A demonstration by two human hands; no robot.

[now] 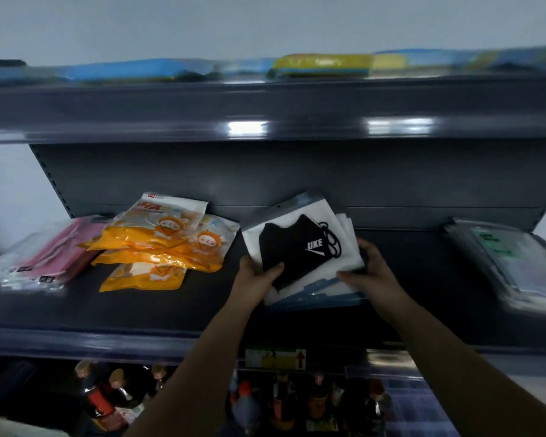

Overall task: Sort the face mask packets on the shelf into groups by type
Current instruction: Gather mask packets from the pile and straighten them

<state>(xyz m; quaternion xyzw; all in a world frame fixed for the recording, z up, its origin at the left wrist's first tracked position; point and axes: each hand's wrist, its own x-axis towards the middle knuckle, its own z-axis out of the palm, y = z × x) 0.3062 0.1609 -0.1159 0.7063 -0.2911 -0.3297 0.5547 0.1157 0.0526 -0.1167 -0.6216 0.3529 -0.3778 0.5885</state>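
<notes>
Black-mask packets stack gripped by both hands, left hand, right hand, three orange packets beside.

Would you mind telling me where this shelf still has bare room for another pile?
Bare shelf lies between the black-mask stack and the clear packets, plus the front strip. The left is crowded: orange packets beside pink packets.

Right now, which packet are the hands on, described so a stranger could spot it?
On the dark grey metal middle shelf, right of the orange cartoon packets, lies a fanned stack of clear packets. Both hands, left hand and right hand, grip it; the top clear packet with a black mask shows white "UKE" lettering.
</notes>
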